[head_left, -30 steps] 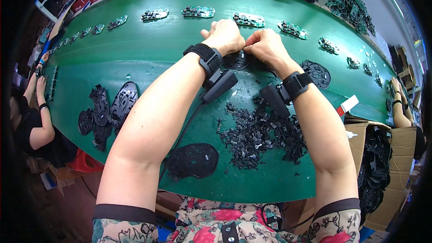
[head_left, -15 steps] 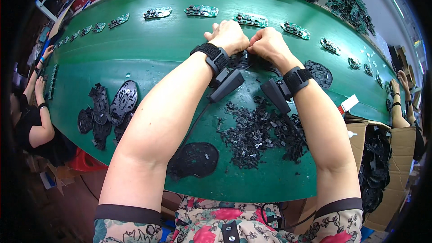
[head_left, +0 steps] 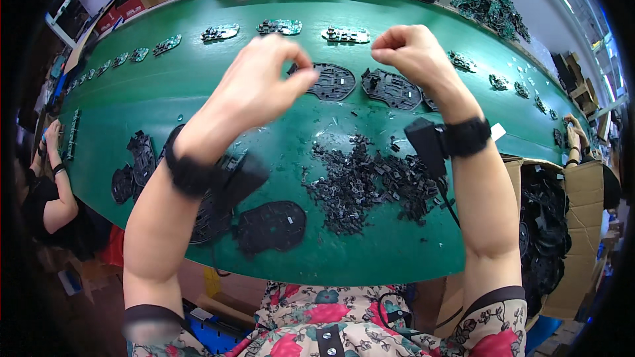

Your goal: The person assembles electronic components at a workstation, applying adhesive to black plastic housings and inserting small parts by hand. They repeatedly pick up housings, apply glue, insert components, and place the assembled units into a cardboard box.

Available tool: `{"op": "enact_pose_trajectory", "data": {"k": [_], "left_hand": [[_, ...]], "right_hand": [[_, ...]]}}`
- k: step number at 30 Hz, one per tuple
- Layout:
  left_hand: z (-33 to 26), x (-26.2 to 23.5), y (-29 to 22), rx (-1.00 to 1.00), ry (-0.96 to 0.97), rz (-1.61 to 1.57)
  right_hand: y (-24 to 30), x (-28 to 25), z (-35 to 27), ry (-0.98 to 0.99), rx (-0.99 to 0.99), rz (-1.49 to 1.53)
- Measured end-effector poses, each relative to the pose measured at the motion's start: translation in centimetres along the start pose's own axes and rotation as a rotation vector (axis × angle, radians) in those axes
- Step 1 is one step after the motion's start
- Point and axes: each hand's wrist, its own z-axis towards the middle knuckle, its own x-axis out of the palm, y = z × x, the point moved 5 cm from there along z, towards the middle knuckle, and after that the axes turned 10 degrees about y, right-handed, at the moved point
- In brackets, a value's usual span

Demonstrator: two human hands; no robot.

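At far centre, past a heap of tiny black plastic parts (head_left: 344,182), holds left hand (head_left: 264,79) half-curled, seemingly empty, right hand (head_left: 418,57) loosely pinched, contents unclear, near contoured black plastic shells (head_left: 391,88) on green tabletop (head_left: 383,258). Might scatter parts by dragging black wrist-strapped device (head_left: 424,147).

The left hand (head_left: 261,78), blurred, now stands well apart from the right hand (head_left: 420,58), their fingertips no longer meeting. One black shell (head_left: 336,84) now shows right of the left fingertips, a second shell (head_left: 395,91) below the right ones.
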Motion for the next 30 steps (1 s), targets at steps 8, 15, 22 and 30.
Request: {"op": "enact_pose_trajectory", "data": {"k": [8,15,22,30], "left_hand": [[-16.1,2.6,-5.8,-0.118,0.321,0.090],[-18.3,5.0,-5.7,-0.203,0.312,0.137],[-17.9,4.8,-5.6,-0.208,0.261,0.069],[-17.3,5.3,-5.1,-0.243,0.269,0.134]], "right_hand": [[-1.6,1.5,-9.9,0.071,0.144,-0.177],[-3.4,4.8,-10.7,0.076,0.154,-0.207],[-1.5,4.8,-10.7,0.039,0.027,-0.265],[1.4,3.4,-6.9,0.023,-0.001,0.066]]}}
